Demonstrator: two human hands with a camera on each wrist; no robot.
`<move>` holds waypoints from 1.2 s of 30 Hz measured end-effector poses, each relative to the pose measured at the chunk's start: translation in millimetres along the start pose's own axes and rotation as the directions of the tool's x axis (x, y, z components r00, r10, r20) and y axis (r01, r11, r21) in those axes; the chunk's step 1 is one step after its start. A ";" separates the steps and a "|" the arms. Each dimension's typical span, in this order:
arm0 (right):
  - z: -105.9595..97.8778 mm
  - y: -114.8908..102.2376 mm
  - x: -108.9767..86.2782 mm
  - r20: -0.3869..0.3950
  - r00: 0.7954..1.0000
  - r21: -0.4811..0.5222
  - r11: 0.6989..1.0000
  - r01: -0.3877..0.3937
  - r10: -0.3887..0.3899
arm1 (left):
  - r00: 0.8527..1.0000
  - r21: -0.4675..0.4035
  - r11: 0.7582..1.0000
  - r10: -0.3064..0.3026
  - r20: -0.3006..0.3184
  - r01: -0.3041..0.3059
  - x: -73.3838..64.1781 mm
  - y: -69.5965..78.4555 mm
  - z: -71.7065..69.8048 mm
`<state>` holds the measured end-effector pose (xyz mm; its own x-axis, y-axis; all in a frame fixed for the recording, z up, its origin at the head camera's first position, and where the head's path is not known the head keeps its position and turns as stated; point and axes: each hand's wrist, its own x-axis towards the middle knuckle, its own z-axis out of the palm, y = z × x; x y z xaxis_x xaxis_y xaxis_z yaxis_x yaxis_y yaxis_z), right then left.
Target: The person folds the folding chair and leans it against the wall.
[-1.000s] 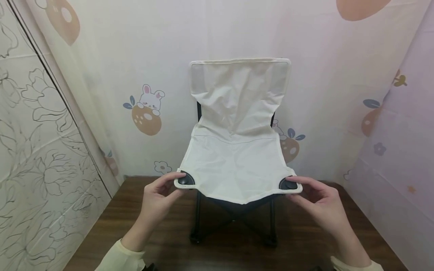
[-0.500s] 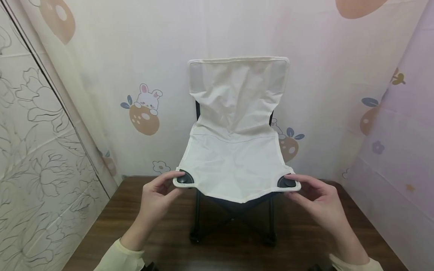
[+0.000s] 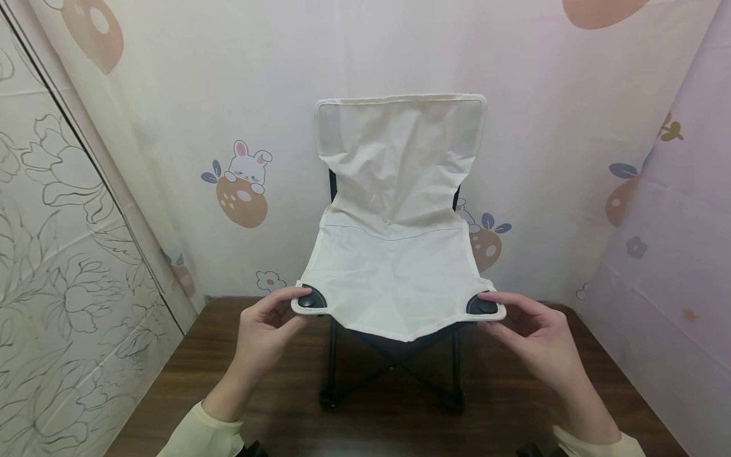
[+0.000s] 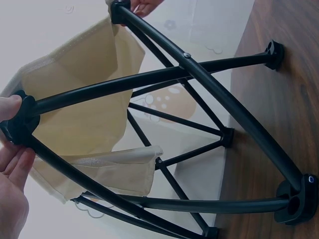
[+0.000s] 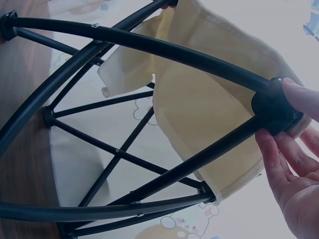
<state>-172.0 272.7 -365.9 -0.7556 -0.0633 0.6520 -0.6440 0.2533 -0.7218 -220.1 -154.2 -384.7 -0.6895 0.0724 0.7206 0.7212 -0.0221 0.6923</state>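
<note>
A folding chair (image 3: 394, 273) with a cream fabric seat and back stands unfolded, its back toward the wall. My left hand (image 3: 259, 333) pinches the seat's front left corner, index finger on the black corner patch and thumb underneath. At the front right corner, my right hand (image 3: 537, 339) grips in the same way. Both wrist views look under the seat at the crossed black tubes (image 4: 214, 84) of the frame. There the left hand (image 4: 12, 169) and right hand (image 5: 294, 159) each hold a black plastic corner joint (image 5: 274, 107).
The chair's feet rest on a dark brown wooden surface (image 3: 228, 381). Behind it hangs a pale curtain (image 3: 285, 158) printed with rabbits and fruit. A panel with flower line drawings (image 3: 63, 273) closes off the left side, and printed cloth (image 3: 668, 273) the right.
The head view has shifted very slightly. Both hands keep their hold on the front corners, and the chair stays where it was.
</note>
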 end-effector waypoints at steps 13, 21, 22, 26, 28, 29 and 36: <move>2.8 -2.1 1.8 -0.006 1.000 0.021 1.000 0.011 -0.011 | 0.999 0.020 0.999 -0.027 0.017 0.027 1.6 0.9 -0.8; 5.0 -5.2 3.0 -0.004 1.000 0.023 1.000 0.001 -0.001 | 0.999 0.021 0.999 -0.035 0.012 0.035 3.4 1.3 -0.9; 5.3 -5.3 3.2 -0.003 1.000 0.031 1.000 0.002 -0.001 | 0.999 0.022 0.999 -0.035 0.012 0.035 3.6 1.3 -0.8; 6.2 -5.2 3.7 -0.003 1.000 0.051 0.999 0.001 -0.001 | 0.999 0.019 0.999 -0.034 0.010 0.034 4.1 1.0 -0.7; 6.4 -5.3 3.9 -0.003 1.000 0.052 0.999 -0.002 0.002 | 1.000 0.015 0.999 -0.028 0.012 0.028 4.5 1.0 -0.3; 6.4 -5.3 4.0 -0.002 1.000 0.047 0.999 -0.002 0.002 | 1.000 0.013 1.000 -0.027 0.012 0.027 4.7 1.0 -0.1; 6.4 -6.5 5.4 -0.002 1.000 -0.051 0.999 -0.020 0.020 | 0.999 0.013 0.999 -0.039 0.014 0.039 5.7 0.9 -0.2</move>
<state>-172.6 264.6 -359.1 -0.7679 -0.0563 0.6380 -0.6220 0.3033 -0.7219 -223.4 -154.0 -379.9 -0.7161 0.0875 0.6925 0.6948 -0.0060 0.7192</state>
